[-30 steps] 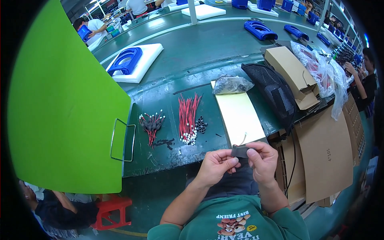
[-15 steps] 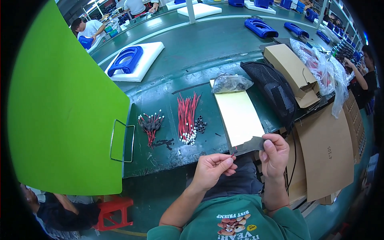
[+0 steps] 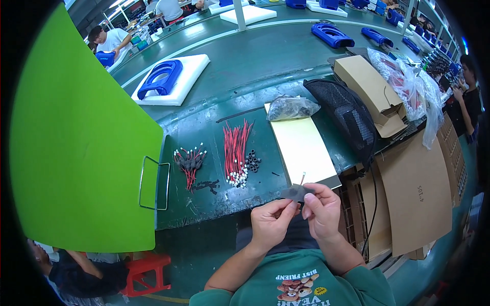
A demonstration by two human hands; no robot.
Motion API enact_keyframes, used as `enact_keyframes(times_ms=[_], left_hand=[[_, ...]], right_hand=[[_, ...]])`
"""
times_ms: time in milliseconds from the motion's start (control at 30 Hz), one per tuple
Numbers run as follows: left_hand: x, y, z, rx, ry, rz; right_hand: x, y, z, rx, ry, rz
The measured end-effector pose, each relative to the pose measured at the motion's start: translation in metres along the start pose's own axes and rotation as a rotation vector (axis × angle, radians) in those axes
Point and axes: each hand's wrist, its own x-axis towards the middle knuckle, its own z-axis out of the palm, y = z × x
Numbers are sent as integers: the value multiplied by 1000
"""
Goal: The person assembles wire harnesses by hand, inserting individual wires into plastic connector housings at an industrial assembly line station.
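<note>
While both hands met just below the near edge of the green workbench (image 3: 214, 127), the left hand (image 3: 269, 220) and right hand (image 3: 321, 208) pinched a small dark piece (image 3: 295, 192) between them, its red-tipped wire (image 3: 302, 178) pointing up and away. Fingers hid the piece's lower part; its shape was unclear.

On the desk (image 3: 214, 127) lie red wires (image 3: 236, 150), black rings (image 3: 252, 162), a yellow sheet (image 3: 302, 148), a plastic bag (image 3: 290, 107) and a mesh basket (image 3: 347, 118); a green panel (image 3: 76, 148) stands left.
</note>
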Motion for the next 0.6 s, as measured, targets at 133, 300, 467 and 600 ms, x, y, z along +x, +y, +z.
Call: enact_keyframes(times_ms=[133, 300, 467, 600], left_hand=[[-1, -1, -3, 139, -24, 124], [1, 14, -2, 483, -71, 305], [2, 19, -7, 345, -145, 435], [2, 12, -15, 148, -260, 321]], right_hand=[[1, 3, 5, -125, -5, -59], [5, 6, 8, -118, -6, -61], [1, 6, 3, 46, -84, -52], [0, 2, 3, 35, -108, -83]])
